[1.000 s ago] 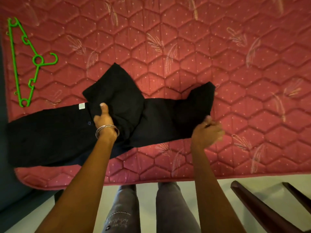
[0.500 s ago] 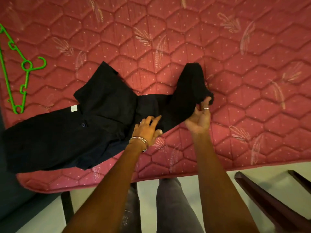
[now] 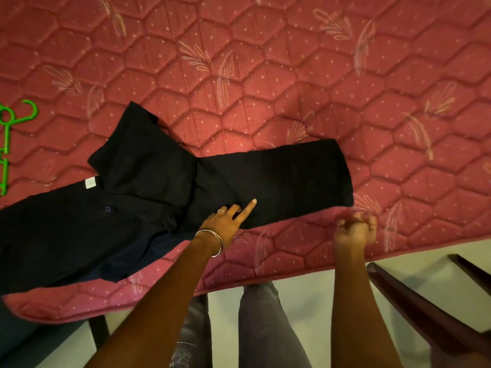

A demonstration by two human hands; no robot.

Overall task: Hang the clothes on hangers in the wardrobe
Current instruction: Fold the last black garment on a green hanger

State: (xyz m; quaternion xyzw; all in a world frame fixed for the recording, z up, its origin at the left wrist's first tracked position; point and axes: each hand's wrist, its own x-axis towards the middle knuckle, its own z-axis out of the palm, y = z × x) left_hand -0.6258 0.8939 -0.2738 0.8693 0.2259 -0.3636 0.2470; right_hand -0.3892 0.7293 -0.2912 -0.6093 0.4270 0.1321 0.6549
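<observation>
A black shirt (image 3: 148,197) lies spread on the red quilted mattress (image 3: 292,75), its body running off to the left and one sleeve (image 3: 292,179) stretched flat to the right. My left hand (image 3: 228,221), with a bangle on the wrist, rests on the sleeve's lower edge, index finger straight and pressing the cloth. My right hand (image 3: 356,229) is motion-blurred, fingers curled, just below the sleeve's end and apart from the cloth. At the left edge of the view lies a green plastic hanger (image 3: 5,144), only partly visible.
The mattress edge (image 3: 265,274) runs across below my hands, with pale floor (image 3: 305,288) and my legs (image 3: 265,328) under it. Dark wooden bars (image 3: 425,314) slant at the lower right. A dark surface (image 3: 26,341) fills the lower left corner.
The bunched sleeve has been pulled out flat to the right. My right hand let go of it and drew back below its end. My left hand stayed pressing the sleeve.
</observation>
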